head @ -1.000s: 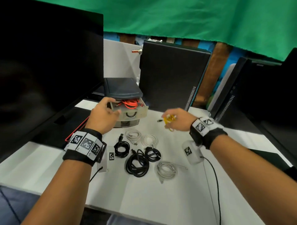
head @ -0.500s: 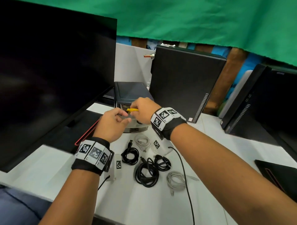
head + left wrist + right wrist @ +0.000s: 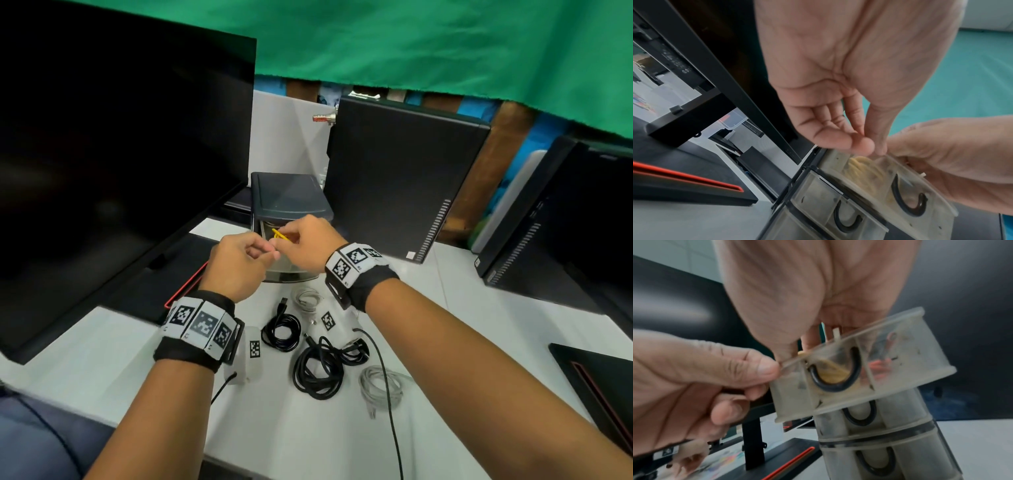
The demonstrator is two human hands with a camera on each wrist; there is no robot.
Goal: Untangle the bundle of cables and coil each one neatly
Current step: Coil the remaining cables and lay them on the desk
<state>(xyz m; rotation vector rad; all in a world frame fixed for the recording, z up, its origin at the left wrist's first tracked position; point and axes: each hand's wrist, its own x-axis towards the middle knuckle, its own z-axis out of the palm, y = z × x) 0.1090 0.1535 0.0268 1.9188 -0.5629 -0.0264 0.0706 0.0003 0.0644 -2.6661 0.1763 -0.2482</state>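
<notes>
A small drawer unit [image 3: 287, 195] stands at the back of the white table. Its translucent top drawer [image 3: 890, 356] is pulled out. My left hand [image 3: 270, 251] pinches the drawer's near rim [image 3: 885, 158] between thumb and forefinger. My right hand [image 3: 294, 240] reaches over the drawer with curled fingers and holds a yellow cable [image 3: 281, 236]. Yellow coils [image 3: 863, 170] lie in the drawer's middle compartment, and red cable [image 3: 879, 366] shows in the one beside it. Coiled black cables [image 3: 318, 370] [image 3: 281, 332] and white cables [image 3: 380, 387] [image 3: 306, 298] lie on the table below my wrists.
A large dark monitor [image 3: 120, 137] fills the left. A black computer tower [image 3: 400, 178] stands behind the drawer unit, another tower [image 3: 565, 219] at the right. A black pad with red trim [image 3: 599, 383] lies at the right table edge. Bare white table [image 3: 342, 442] lies nearest me.
My right hand has carried the yellow cable left from above the table to the open drawer. The left hand stays at the drawer. The head view has shifted.
</notes>
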